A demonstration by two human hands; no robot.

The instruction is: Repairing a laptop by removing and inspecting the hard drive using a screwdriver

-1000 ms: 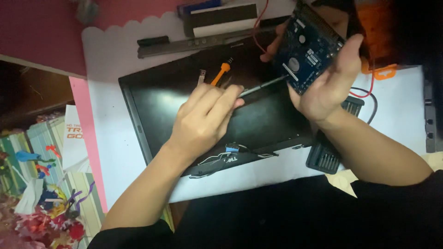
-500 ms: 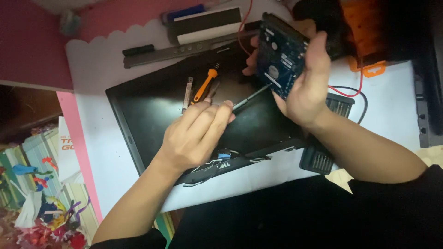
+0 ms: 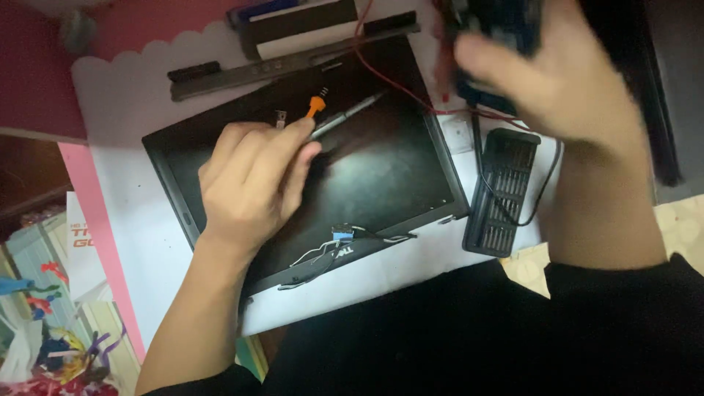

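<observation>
Black laptop panel (image 3: 381, 169) on a white mat (image 3: 139, 95) — orange-tipped tool (image 3: 316, 106), red wire (image 3: 411, 95), pink tabletop (image 3: 44, 44).

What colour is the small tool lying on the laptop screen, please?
Orange: the small tool lies beyond the left hand, in the head view.

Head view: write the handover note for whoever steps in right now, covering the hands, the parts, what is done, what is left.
Left hand: holds a grey screwdriver over the black laptop screen panel.
Right hand: raised and blurred, gripping a dark blue part, mostly hidden.
Parts: panel flat on the white mat; orange tool on the panel; bit case to its right; hinge strip above.
Done: panel lies detached, wires loose at its lower edge.
Left: cannot tell from this view.
</observation>
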